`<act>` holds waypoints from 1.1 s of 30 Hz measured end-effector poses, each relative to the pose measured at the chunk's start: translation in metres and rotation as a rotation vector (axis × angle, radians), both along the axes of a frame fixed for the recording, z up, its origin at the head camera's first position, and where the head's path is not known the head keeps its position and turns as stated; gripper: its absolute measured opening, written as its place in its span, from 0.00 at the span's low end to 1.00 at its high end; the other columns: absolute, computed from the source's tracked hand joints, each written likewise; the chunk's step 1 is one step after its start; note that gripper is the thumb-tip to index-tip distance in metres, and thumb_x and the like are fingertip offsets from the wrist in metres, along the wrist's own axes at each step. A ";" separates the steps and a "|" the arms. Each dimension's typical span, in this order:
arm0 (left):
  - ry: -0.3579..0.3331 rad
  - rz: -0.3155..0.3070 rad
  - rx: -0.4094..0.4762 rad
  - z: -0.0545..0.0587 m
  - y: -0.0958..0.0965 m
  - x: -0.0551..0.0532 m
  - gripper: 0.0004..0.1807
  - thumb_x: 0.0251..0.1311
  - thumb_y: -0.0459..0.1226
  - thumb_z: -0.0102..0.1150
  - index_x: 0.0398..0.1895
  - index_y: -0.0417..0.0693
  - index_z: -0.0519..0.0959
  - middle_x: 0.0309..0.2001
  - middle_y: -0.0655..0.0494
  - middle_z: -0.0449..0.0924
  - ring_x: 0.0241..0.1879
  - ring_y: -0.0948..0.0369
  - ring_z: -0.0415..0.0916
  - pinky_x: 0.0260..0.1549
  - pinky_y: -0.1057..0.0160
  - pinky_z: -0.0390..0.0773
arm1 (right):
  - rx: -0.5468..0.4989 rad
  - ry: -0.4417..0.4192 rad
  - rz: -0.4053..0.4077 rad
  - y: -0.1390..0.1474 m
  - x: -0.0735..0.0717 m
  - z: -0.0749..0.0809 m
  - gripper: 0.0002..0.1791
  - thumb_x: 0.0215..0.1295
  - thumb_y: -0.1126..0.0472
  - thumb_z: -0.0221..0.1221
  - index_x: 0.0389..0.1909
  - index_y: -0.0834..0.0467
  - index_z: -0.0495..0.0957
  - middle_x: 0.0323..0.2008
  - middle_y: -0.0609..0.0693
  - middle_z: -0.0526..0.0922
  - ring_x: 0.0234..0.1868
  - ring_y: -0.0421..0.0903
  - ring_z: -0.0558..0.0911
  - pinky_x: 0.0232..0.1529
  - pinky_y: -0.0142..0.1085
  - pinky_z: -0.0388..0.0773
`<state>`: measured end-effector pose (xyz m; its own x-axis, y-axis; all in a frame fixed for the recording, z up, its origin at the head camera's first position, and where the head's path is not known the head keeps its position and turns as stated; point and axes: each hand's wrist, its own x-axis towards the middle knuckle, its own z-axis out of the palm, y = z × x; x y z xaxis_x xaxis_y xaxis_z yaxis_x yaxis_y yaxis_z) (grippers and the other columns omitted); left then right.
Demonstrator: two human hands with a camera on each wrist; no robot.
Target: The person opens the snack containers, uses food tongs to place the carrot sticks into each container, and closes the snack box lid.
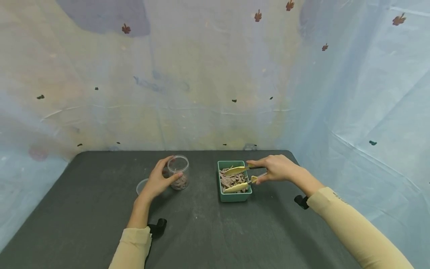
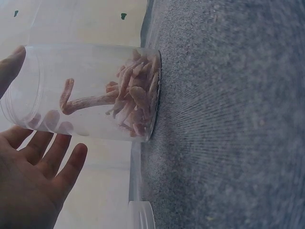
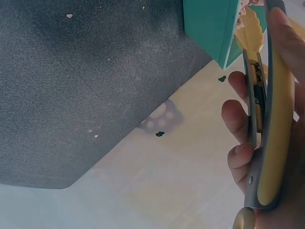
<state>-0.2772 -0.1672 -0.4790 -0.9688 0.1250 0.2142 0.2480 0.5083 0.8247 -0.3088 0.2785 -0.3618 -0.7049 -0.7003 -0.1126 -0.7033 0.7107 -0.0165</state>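
A clear plastic jar (image 2: 90, 62) stands upright on the table, with brownish-pink strips (image 2: 136, 95) piled at its bottom and one bent strip sticking up. My left hand (image 1: 159, 181) holds it near the rim, thumb on one side and fingers on the other. My right hand (image 1: 277, 168) grips yellow-tipped tongs (image 3: 279, 124) by their handles. The tongs' two tips are spread inside a green rectangular container (image 1: 235, 197), over more of the same strips (image 1: 230, 178). One tip lies toward the far side, the other toward the near side.
Left of the jar, partly behind my left hand, lies a clear round lid (image 1: 141, 185). The dark table (image 1: 201, 231) has small pale crumbs on it. A patterned plastic sheet (image 1: 208, 74) hangs behind the table and along its right side.
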 end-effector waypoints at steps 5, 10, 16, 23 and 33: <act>0.004 -0.001 0.006 -0.001 0.000 0.000 0.48 0.65 0.53 0.71 0.82 0.47 0.58 0.74 0.40 0.60 0.72 0.40 0.61 0.67 0.35 0.69 | 0.012 -0.023 -0.017 -0.001 -0.002 0.000 0.48 0.57 0.30 0.67 0.77 0.47 0.70 0.38 0.45 0.89 0.18 0.35 0.69 0.18 0.32 0.59; 0.011 -0.006 0.013 0.000 0.000 -0.001 0.48 0.65 0.53 0.71 0.82 0.48 0.58 0.74 0.40 0.60 0.72 0.40 0.61 0.67 0.35 0.69 | 0.014 -0.033 -0.024 -0.002 -0.003 0.003 0.47 0.57 0.31 0.69 0.76 0.46 0.72 0.25 0.40 0.82 0.18 0.36 0.71 0.19 0.32 0.64; -0.002 -0.001 0.004 0.000 0.000 -0.001 0.48 0.65 0.53 0.71 0.82 0.48 0.58 0.74 0.40 0.60 0.72 0.40 0.61 0.67 0.36 0.69 | 0.002 -0.036 -0.007 -0.002 0.000 0.003 0.44 0.58 0.33 0.69 0.74 0.46 0.74 0.25 0.41 0.84 0.19 0.34 0.72 0.21 0.32 0.68; -0.008 0.007 0.001 0.000 0.000 0.000 0.49 0.65 0.53 0.71 0.82 0.48 0.58 0.75 0.40 0.59 0.72 0.40 0.62 0.67 0.36 0.69 | -0.023 -0.034 -0.011 -0.001 0.002 0.001 0.40 0.59 0.36 0.70 0.73 0.44 0.76 0.35 0.46 0.89 0.17 0.33 0.70 0.20 0.31 0.64; -0.008 0.008 -0.009 0.000 0.001 0.000 0.49 0.65 0.54 0.70 0.82 0.47 0.57 0.75 0.40 0.60 0.71 0.40 0.62 0.66 0.36 0.70 | -0.063 -0.024 -0.033 0.002 0.008 0.000 0.39 0.59 0.37 0.71 0.71 0.43 0.77 0.28 0.44 0.86 0.14 0.35 0.60 0.18 0.30 0.54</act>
